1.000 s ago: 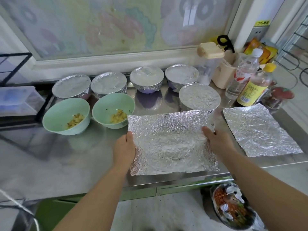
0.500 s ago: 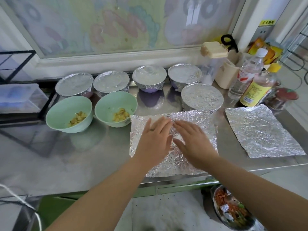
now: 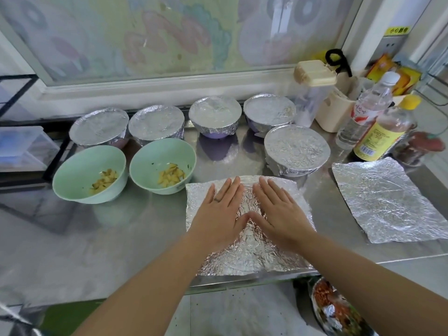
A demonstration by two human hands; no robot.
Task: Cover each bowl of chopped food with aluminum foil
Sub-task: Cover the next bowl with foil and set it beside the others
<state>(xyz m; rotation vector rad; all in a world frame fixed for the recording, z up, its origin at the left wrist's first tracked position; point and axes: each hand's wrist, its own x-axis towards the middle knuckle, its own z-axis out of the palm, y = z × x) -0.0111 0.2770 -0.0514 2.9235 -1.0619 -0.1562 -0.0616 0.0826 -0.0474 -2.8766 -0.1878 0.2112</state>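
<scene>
A crinkled foil sheet (image 3: 249, 255) lies flat at the counter's front edge. My left hand (image 3: 219, 214) and my right hand (image 3: 278, 212) press on it side by side, palms down, fingers straight. Two uncovered green bowls, one at far left (image 3: 80, 166) and one beside it (image 3: 155, 156), hold yellow chopped food, left of the sheet. A second foil sheet (image 3: 388, 200) lies to the right. Several foil-covered bowls stand behind, among them one near the sheet (image 3: 297, 146) and a purple one (image 3: 215, 115).
Two bottles (image 3: 380, 132) and a beige container (image 3: 334, 115) crowd the back right corner. The steel counter (image 3: 121, 226) ends just under the foil's front edge. Below the edge, a foil-lined bin (image 3: 337, 309) holds scraps. A clear box (image 3: 21, 146) sits at far left.
My hands left the sheet's side edges and came together on its middle, then slid forward with fingers spread flat. The foil lies a little flatter.
</scene>
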